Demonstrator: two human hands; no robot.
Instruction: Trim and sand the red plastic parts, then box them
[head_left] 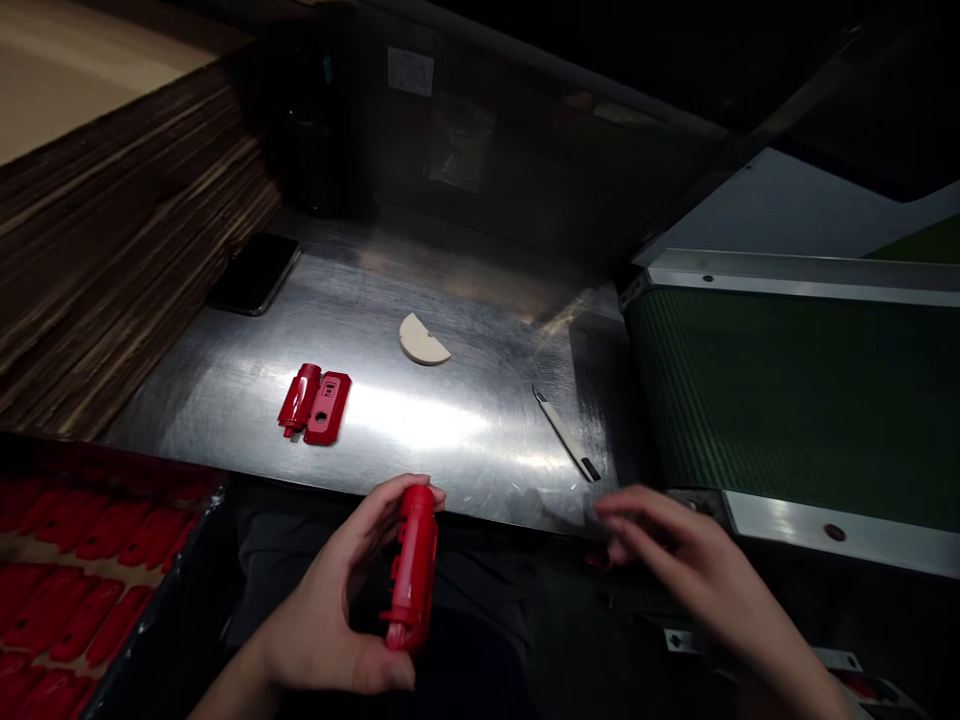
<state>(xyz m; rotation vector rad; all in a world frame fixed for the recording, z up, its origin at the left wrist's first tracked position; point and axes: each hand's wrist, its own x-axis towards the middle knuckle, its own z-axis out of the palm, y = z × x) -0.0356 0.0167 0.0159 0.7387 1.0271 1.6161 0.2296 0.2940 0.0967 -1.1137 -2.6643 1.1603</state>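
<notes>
My left hand [337,600] is closed around a red plastic housing [415,565], held upright just in front of the metal table's near edge. Its rounded side faces up, and the fingers hide part of it. Off the table's right front corner, my right hand [675,550] is blurred, with its fingers stretched out and loosely apart. A small reddish bit [602,562] shows below those fingertips, too smeared to name. On the table [480,480] lie a second red plastic part [328,408], a beige half-round piece [421,342] and a slim white-handled knife [564,434].
Stacked cardboard sheets [135,230] rise at the left, beside a dark phone [256,273]. A box of red parts [82,570] sits at the lower left. To the right runs a green conveyor belt [795,390] with metal rails. A dark panel [510,180] stands behind the table.
</notes>
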